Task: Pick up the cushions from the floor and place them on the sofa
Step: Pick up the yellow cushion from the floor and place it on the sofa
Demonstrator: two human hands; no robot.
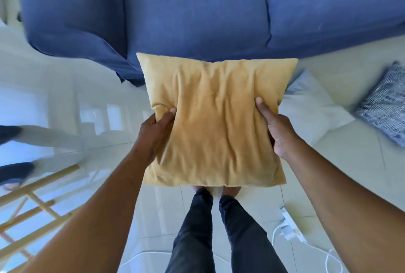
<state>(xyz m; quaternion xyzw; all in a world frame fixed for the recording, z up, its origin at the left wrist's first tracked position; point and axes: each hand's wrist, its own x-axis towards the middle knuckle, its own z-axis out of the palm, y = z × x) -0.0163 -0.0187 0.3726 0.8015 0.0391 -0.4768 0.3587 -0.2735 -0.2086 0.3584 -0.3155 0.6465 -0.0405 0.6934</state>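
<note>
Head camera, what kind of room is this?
Most likely a home living room: a blue sofa on a glossy tiled floor, with loose cushions, one yellow cushion held up and two more on the floor.

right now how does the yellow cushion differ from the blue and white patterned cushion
The plain mustard-yellow velvet cushion is held up in the air in front of the blue fabric sofa, gripped at its sides by the left hand and right hand. The blue and white patterned cushion lies untouched on the pale tiled floor. The yellow one is a single colour; the other is streaked. Both look squarish and soft.
</note>
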